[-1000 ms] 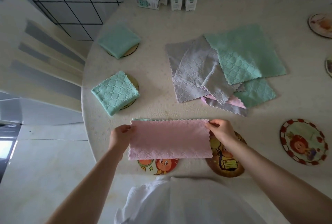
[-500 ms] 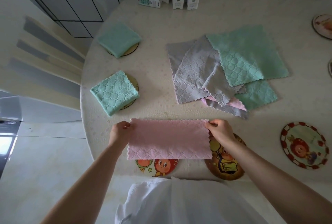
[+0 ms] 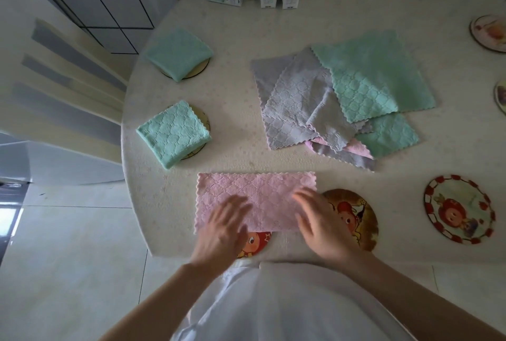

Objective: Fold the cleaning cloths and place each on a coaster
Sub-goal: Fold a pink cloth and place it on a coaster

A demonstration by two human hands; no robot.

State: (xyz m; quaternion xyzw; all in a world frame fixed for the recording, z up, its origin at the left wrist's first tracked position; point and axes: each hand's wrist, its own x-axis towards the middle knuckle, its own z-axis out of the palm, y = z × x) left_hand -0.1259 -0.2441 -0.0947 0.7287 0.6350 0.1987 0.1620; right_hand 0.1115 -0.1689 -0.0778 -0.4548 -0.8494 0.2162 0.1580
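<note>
At the table's (image 3: 241,34) near edge, your pink cloth (image 3: 254,195) lies flat, folded to a strip, its near edge overlapping a coaster (image 3: 256,242). Your left hand (image 3: 221,228) and right hand (image 3: 320,225) lie over it, fingers straight and spread, blurred.

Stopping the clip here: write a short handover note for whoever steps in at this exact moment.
Left hand and right hand: open, fingers spread over the pink cloth; contact blurred.
Pink cloth: half-folded strip at the near table edge, partly over one cartoon coaster, beside a brown coaster.
Done: two green cloths folded, each on a coaster at left.
Left: finish the pink one, set it on a coaster, then do the unfolded pile.
</note>
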